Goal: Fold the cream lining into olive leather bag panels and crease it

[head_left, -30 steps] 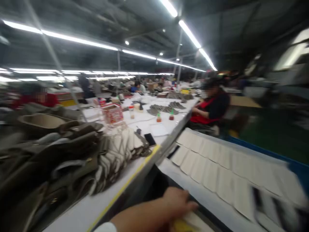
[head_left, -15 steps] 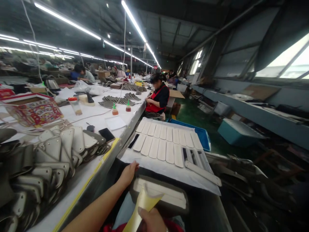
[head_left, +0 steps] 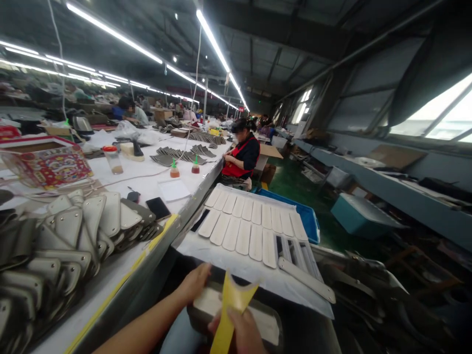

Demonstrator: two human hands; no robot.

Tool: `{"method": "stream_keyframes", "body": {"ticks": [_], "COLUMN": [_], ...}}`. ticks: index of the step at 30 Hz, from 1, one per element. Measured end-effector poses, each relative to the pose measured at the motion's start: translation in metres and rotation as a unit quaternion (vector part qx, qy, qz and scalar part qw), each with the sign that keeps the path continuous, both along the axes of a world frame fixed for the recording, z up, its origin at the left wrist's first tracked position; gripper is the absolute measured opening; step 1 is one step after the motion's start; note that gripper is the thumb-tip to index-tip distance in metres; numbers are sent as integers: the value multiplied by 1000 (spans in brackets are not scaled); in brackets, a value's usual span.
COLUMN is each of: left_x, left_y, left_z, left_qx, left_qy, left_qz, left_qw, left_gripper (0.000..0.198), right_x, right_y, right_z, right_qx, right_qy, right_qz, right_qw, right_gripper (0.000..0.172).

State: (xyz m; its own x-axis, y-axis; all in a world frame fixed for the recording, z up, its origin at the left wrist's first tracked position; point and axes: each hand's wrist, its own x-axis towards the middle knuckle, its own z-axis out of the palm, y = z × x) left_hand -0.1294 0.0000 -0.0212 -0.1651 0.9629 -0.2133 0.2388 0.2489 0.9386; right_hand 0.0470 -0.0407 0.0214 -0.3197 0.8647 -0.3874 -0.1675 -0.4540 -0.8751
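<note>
My right hand (head_left: 244,328) pinches a curled yellow strip (head_left: 233,300) that looks like paper, its forked upper end bent outward. Behind and below the strip lies a grey rounded panel (head_left: 272,328) with a cream face, partly covered by my hand. My left hand (head_left: 194,283) is at the panel's far left corner with its fingers closed; what they hold, if anything, is hidden. Beyond both hands, two rows of cream rounded strips (head_left: 238,233) lie on a white-covered board (head_left: 221,256). One longer pale strip with holes (head_left: 308,279) rests across the board's near right part.
On the left table are a pile of grey riveted pieces (head_left: 70,236), a phone (head_left: 158,208), two green-capped bottles (head_left: 174,169) and a red patterned box (head_left: 47,164). A co-worker in a red apron (head_left: 241,157) sits ahead. A blue crate (head_left: 309,221) stands behind the board.
My right hand has lifted the yellow strip slightly up and to the right. My left hand has come down to the panel's corner. The view has shifted a little.
</note>
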Motion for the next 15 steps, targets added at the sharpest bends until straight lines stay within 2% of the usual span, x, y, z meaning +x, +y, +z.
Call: {"method": "stream_keyframes", "body": {"ticks": [1, 2, 4, 7, 9, 11, 15], "left_x": [-4, -7, -12, -15, -16, -18, -21], "left_y": [-7, -16, -35, -55, -59, -57, -50], "left_z": [-2, -5, -8, -10, -12, -12, -10], "left_qx": [-13, -25, -33, -23, -14, -10, -20], "left_qy": [-45, -88, -160, -279, -338, -338, -241], "left_qz": [2, 4, 6, 17, 26, 29, 29], "left_qw": [999, 996, 987, 960, 941, 941, 970], "left_gripper": [60, 63, 60, 54, 53, 51, 47], "right_x": [2, 2, -5, -31, -53, -73, -97], "right_y": [11, 24, 50, 79, 90, 96, 98], "right_z": [10, 17, 23, 13, 2, -8, -24], "right_qx": [9, 19, 38, 60, 74, 85, 102], "right_qy": [6, 10, 51, 67, 54, 44, 37], "right_qz": [-3, -33, -68, -63, -42, -26, -2], "right_qw": [1000, 999, 996, 994, 995, 995, 994], "right_gripper": [39, 36, 33, 28, 29, 31, 33]}}
